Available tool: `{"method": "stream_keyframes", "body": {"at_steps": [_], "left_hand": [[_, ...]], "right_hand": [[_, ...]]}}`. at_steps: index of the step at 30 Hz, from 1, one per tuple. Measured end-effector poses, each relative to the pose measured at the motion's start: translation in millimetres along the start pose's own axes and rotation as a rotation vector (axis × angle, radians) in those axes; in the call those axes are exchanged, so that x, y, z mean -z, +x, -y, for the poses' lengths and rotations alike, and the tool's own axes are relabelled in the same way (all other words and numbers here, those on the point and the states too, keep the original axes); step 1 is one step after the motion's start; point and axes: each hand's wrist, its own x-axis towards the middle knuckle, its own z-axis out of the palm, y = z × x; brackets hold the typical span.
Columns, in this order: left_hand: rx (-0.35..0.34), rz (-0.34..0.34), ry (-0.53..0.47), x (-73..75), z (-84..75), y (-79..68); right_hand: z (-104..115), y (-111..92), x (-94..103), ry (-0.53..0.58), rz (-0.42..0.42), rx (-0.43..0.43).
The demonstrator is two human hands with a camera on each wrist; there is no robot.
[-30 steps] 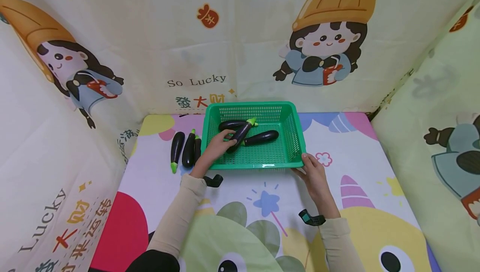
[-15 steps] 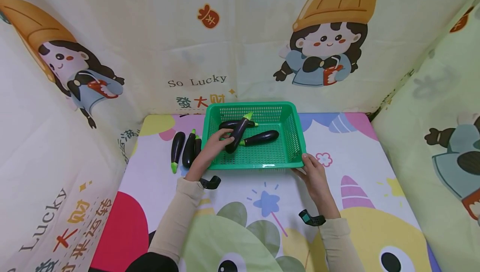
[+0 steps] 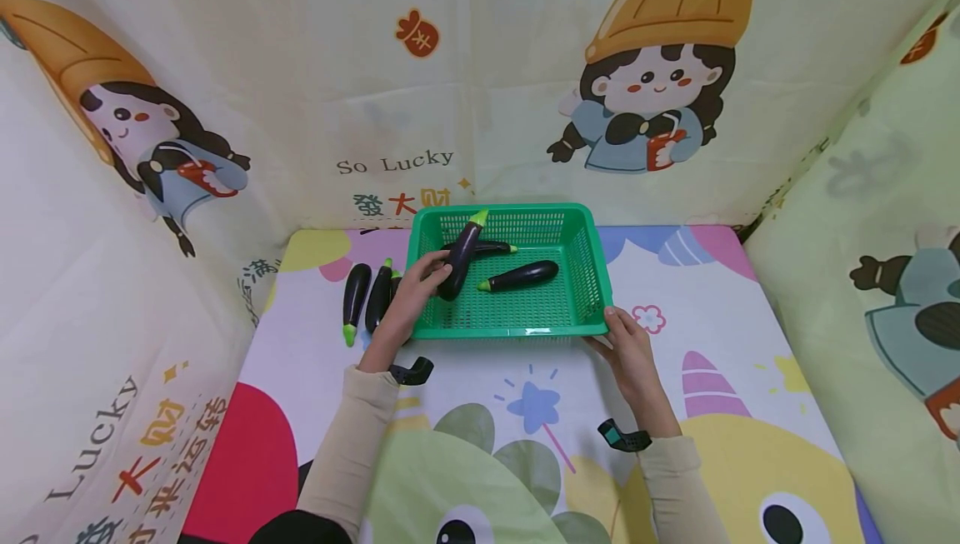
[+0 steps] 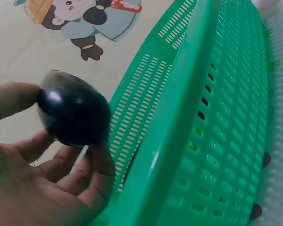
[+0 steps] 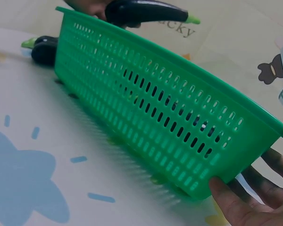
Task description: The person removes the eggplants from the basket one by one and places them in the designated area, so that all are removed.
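Observation:
My left hand [image 3: 410,290] grips a dark purple eggplant [image 3: 461,257] by its rounded end, its green stem pointing away. In the right wrist view that eggplant [image 5: 148,12] is above the basket's rim. Inside the green perforated basket [image 3: 543,329] lie two more: one eggplant [image 3: 522,276] near the middle, another eggplant [image 3: 493,247] at the back, partly covered by the held one. My right hand [image 3: 632,352] holds the basket's near right corner, thumb at the rim; in the right wrist view its fingers [image 5: 231,202] reach under the corner.
Left of the basket, an eggplant [image 3: 356,298] and a second eggplant [image 3: 378,298] lie on the patterned tablecloth [image 3: 480,377]. A third eggplant [image 3: 395,280] is mostly hidden behind my left hand. A cartoon-printed cloth [image 3: 495,111] hangs behind the table.
My left hand has moved left with the eggplant, from over the basket's middle toward its left wall, uncovering more of the eggplant in the middle. The right hand and basket stay put.

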Motion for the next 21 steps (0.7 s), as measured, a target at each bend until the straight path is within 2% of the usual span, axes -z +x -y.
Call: {"method": "stream_keyframes", "body": {"at_steps": [15,21], "left_hand": [[-0.056,-0.132,-0.149,20.3,2.1,-12.1],[-0.070,-0.160,-0.216,30.0,3.2,-16.3]], "right_hand": [[-2,0,-1.4,-0.020,-0.005,-0.016],[0,-1,-1.1,-0.030,0.004,-0.015]]}}
